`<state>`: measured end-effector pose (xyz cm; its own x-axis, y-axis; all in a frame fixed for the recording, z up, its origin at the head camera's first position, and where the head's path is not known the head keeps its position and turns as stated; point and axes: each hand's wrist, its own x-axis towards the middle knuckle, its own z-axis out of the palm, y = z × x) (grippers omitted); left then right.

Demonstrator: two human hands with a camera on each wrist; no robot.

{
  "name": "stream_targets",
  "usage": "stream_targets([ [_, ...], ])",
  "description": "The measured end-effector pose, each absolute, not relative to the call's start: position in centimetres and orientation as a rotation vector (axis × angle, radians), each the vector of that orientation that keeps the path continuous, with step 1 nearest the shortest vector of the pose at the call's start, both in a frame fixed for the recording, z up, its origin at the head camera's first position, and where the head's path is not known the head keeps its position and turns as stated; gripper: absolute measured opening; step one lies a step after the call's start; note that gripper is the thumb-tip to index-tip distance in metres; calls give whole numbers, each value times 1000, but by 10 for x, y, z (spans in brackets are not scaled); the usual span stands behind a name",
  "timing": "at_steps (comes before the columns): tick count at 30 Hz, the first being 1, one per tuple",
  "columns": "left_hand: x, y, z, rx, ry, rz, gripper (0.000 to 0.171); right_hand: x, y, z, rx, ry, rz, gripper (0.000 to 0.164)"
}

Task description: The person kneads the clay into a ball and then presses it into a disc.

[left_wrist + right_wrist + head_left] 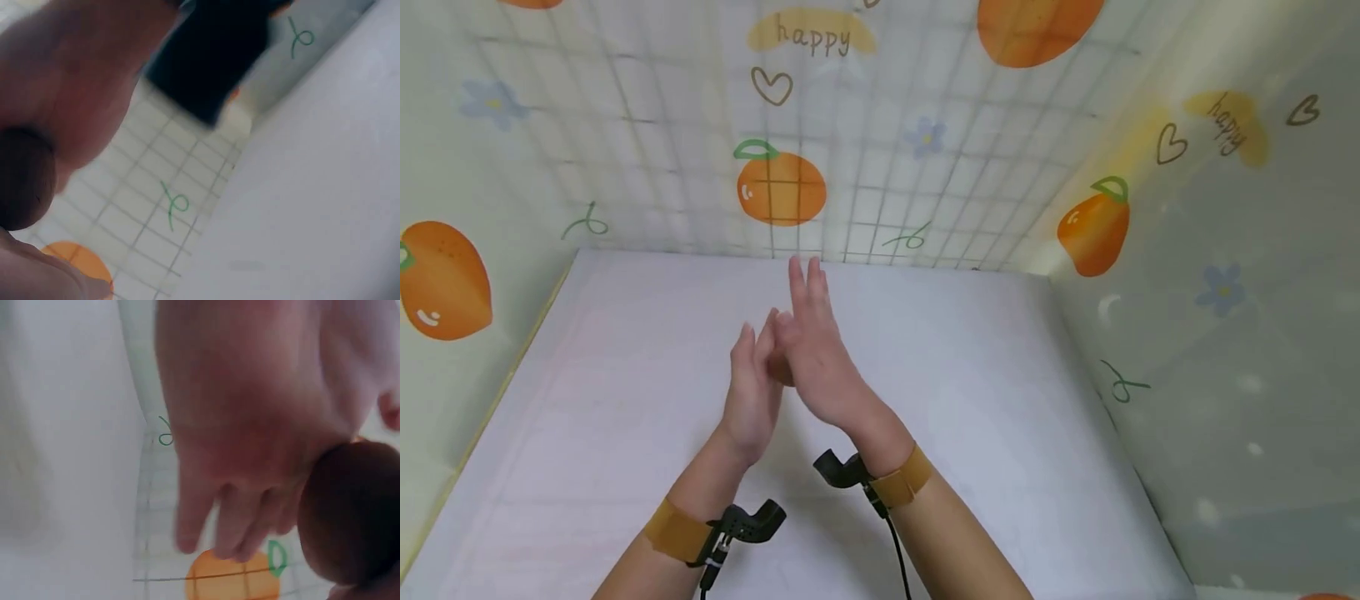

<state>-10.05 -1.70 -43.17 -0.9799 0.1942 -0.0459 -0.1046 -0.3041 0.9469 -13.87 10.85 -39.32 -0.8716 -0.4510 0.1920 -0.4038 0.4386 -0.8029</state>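
Observation:
A smooth brown egg (781,371) sits between my two hands, mostly hidden by them in the head view. Its dark, shaded side shows close up as an egg (25,178) in the left wrist view and as an egg (353,512) in the right wrist view. My left hand (752,400) is raised on one side of it, thumb and fingers pointing up. On the other side my right hand (820,358) faces it with fingers stretched out straight and close together, its thumb towards the left fingers.
Below the hands spreads a white tabletop (970,400). A grid-patterned back wall (865,175) and side sheets printed with oranges enclose it. Each wrist wears a tan band with a small black camera; one camera (842,469) sits between the forearms, with cables trailing down.

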Motion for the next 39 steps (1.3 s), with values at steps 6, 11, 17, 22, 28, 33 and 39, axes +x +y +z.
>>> stream_targets([
  [6, -97, -10, -421, 249, 1930, 2322, 81, -145, 123, -408, -660, 2468, -1574, 70],
  [11, -106, -19, -417, 155, 1917, 2341, 82, -130, 120, -417, -700, 2415, -1589, 76],
  [17, -111, -26, -427, 53, 1943, 2246, 79, -118, 112, -410, -854, 2546, -1449, 83],
  [22, -107, -19, -434, 87, 1987, 2159, 80, -126, 114, -395, -849, 2627, -1402, 79],
  [28, -93, -3, -430, 234, 1952, 2233, 75, -146, 123, -395, -711, 2508, -1537, 76],
  [33, -91, -5, -426, 292, 1989, 2300, 74, -145, 130, -413, -653, 2427, -1481, 81],
  [39, -101, -24, -424, 163, 1902, 2413, 83, -125, 122, -417, -789, 2457, -1347, 86],
])
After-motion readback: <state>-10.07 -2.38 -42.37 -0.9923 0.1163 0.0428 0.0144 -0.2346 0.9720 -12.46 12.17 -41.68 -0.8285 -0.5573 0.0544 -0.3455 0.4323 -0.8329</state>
